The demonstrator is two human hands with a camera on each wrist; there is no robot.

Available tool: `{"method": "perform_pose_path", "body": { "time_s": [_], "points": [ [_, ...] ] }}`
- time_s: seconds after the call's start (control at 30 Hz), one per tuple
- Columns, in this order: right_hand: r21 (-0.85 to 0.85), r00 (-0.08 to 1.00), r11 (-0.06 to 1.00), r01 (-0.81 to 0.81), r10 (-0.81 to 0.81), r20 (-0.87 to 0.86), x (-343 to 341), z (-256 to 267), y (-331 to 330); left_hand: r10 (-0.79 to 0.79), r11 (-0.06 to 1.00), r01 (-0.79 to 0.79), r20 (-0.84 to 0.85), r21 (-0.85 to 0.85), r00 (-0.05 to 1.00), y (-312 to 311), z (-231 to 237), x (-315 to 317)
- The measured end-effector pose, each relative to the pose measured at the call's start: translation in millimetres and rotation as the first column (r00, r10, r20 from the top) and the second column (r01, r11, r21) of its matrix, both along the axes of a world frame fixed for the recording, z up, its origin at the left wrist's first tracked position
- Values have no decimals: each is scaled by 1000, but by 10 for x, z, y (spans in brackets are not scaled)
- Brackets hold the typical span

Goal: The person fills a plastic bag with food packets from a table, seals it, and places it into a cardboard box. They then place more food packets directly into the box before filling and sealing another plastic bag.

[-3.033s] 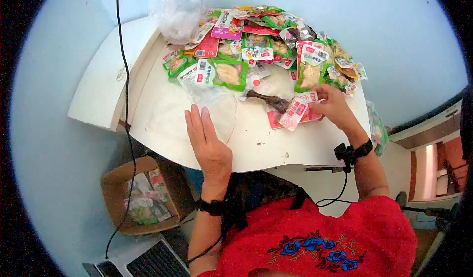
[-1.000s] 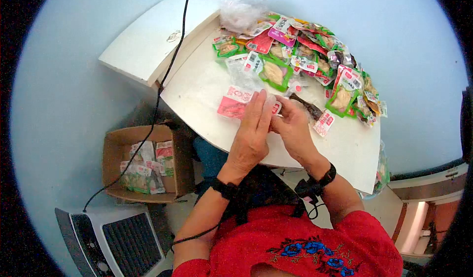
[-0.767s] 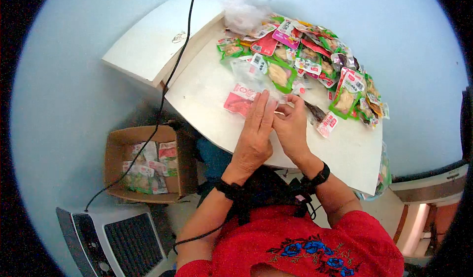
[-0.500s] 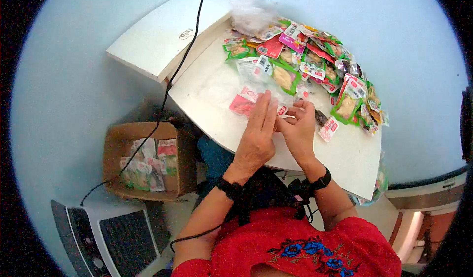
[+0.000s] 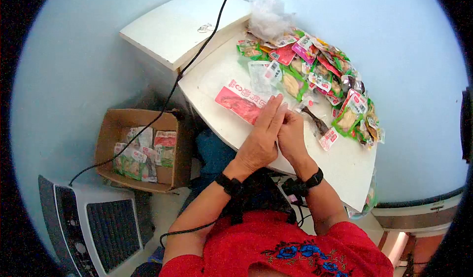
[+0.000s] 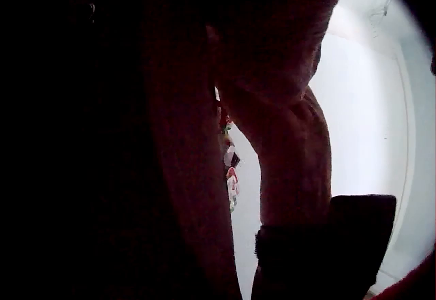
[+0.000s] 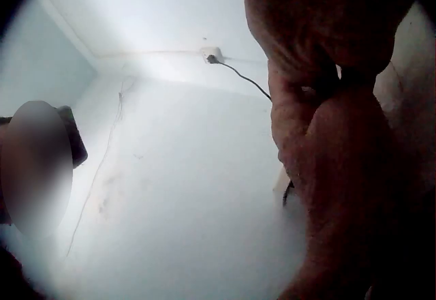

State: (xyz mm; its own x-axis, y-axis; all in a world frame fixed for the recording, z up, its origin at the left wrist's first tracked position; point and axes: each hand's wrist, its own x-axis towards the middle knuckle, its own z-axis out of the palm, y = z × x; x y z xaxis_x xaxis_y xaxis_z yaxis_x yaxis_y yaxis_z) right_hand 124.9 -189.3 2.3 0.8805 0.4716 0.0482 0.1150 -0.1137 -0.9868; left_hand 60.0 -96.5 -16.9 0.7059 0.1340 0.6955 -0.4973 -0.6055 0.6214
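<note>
Beneath both hands spreads a white table point(image 5: 345, 178); left of them sits an open carton point(image 5: 183, 151), beyond them a heap of food packets point(image 5: 320, 70), then the pale blue wall point(image 5: 404, 55). The left hand point(image 5: 258, 141), fingers straight, rests over one end of a red-and-white packet point(image 5: 240, 104). Touching it, the right hand point(image 5: 294, 136) has curled fingers; their grip is hidden.

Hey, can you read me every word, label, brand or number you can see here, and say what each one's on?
No text reads surely enough to quote:
Red packet: large red Chinese-style characters, too blurred.
Drumstick packet: red print, too blurred.
Pile of packets: labels too small.
Packets in the box: print too small.
I can't make out any number.
</note>
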Motion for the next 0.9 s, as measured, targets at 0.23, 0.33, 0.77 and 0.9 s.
{"method": "perform_pose_path", "body": {
  "time_s": [0.23,0.33,0.77,0.9],
  "points": [
    [120,979,990,-72,93,-181,63,-118,86,22,999,-21,29,-25,999,28,-53,42],
    [244,948,963,-117,182,-261,-38,12,137,5,999,-5,11,-38,1000,6,-62,32],
    [217,802,918,-331,395,-449,193,-132,164,51,998,-51,4,32,999,21,-133,82],
    [5,916,941,-338,331,-227,192,-155,157,68,997,-69,-48,-21,997,9,-85,48]
  ]
}}
